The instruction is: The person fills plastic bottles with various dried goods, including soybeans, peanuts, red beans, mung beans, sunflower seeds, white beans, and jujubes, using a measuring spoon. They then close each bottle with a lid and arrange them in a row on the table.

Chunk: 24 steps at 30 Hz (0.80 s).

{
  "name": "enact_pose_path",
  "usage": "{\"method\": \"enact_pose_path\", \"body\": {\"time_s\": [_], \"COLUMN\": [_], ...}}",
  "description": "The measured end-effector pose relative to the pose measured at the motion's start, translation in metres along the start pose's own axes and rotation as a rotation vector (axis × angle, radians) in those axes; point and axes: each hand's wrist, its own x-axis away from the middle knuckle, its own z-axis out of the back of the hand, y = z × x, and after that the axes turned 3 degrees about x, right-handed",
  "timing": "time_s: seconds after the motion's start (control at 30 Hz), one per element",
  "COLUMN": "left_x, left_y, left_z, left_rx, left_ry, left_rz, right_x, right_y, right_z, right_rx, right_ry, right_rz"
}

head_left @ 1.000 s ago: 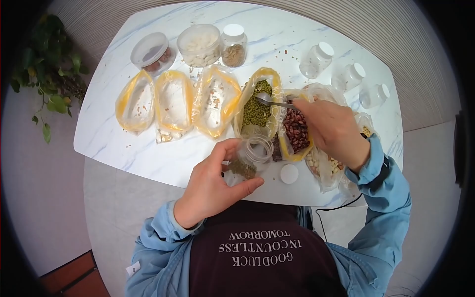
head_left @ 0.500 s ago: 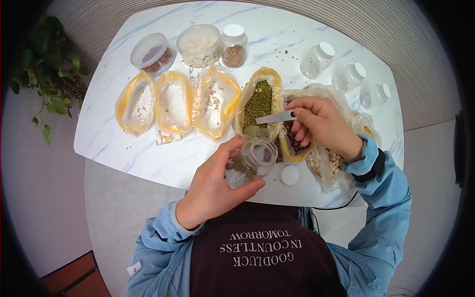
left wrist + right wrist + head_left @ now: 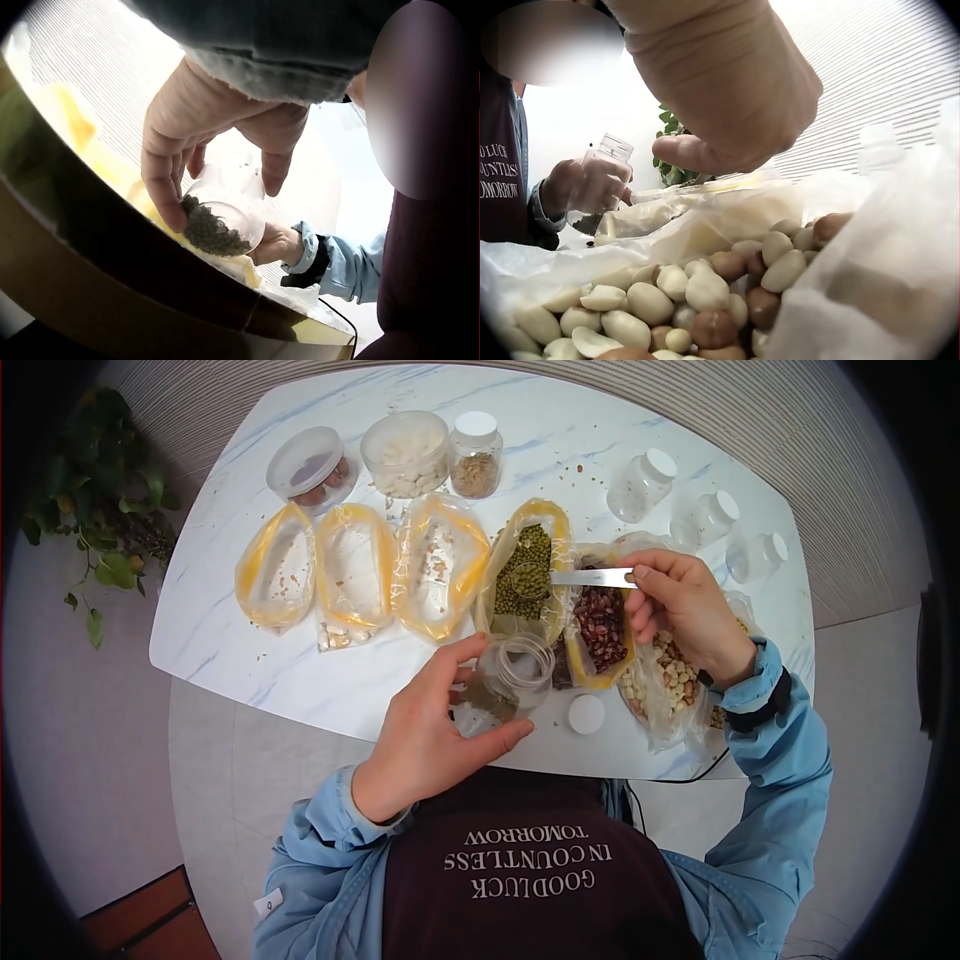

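Note:
My left hand point(image 3: 425, 725) holds a clear, uncapped jar point(image 3: 520, 665) by its sides, tilted. Green beans point(image 3: 214, 231) lie in its bottom, as the left wrist view shows. Just beyond the jar's mouth stands an open plastic bag point(image 3: 480, 595) with a yellow rim, filled with mung beans point(image 3: 520, 600). Between the thumb and fingers of my right hand point(image 3: 690, 610) is the handle of a metal spoon point(image 3: 597, 577). It reaches left over the bag, its bowl among the beans. Dark red beans point(image 3: 600, 635) fill the neighbouring bag under the handle.
A white lid point(image 3: 586, 713) lies right of the jar. Bagged peanuts point(image 3: 652, 304) sit below my right wrist. Three yellow-rimmed bags stand left, including one point(image 3: 275, 570) with scraps. Behind are two round tubs and a capped jar point(image 3: 475, 460); several capped jars point(image 3: 640, 485) stand back right.
The spoon swung from the bag toward the jar's mouth with its handle turned, then returned over the mung beans. My left hand kept the jar nearly in place, its tilt shifting slightly.

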Motion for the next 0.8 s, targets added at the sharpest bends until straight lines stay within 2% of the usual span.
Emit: {"method": "enact_pose_path", "body": {"time_s": [0.23,0.5,0.8], "left_x": [-0.001,-0.006,-0.009], "left_y": [-0.001,0.006,0.001], "left_z": [-0.001,0.0,-0.002], "left_rx": [0.018,0.05,0.093], "left_ry": [0.011,0.004,0.012], "left_rz": [0.06,0.148,0.166], "right_x": [0.002,0.018,0.039], "right_y": [0.002,-0.018,-0.03], "right_z": [0.004,0.003,0.004], "right_rx": [0.003,-0.002,0.039], "right_ry": [0.014,0.012,-0.09], "right_rz": [0.037,0.097,0.135]}}
